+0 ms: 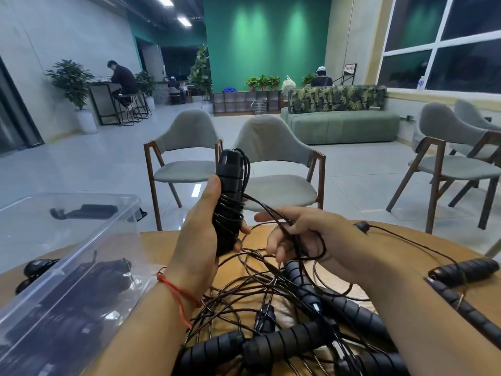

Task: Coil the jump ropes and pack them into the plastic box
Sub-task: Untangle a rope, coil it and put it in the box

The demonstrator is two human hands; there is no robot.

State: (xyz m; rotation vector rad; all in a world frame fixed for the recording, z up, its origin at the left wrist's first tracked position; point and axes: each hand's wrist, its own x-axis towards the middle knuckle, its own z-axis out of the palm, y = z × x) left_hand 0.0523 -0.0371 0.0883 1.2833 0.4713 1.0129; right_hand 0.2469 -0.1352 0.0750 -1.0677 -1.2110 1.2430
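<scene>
Left hand (198,234) fingers clamped round upright ribbed black handles (230,185), thin glossy cord (271,210) wound on. Right hand (306,240) fingers pinching loose cord. Clear plastic box (81,240) alongside.

Your plastic box (108,240) is clear and glossy, its walls catching the ceiling light. The handles (230,169) you hold look like matt black foam, ribbed in rings. The cord (227,213) wound on them is thin, smooth and faintly shiny, dark with a reddish sheen. The table (160,248) is smooth, warm-toned wood. A red thread (176,288) rings your wrist. The chairs (187,169) have grey cloth seats on dark wooden frames, and the floor (95,169) is glossy tile.
</scene>
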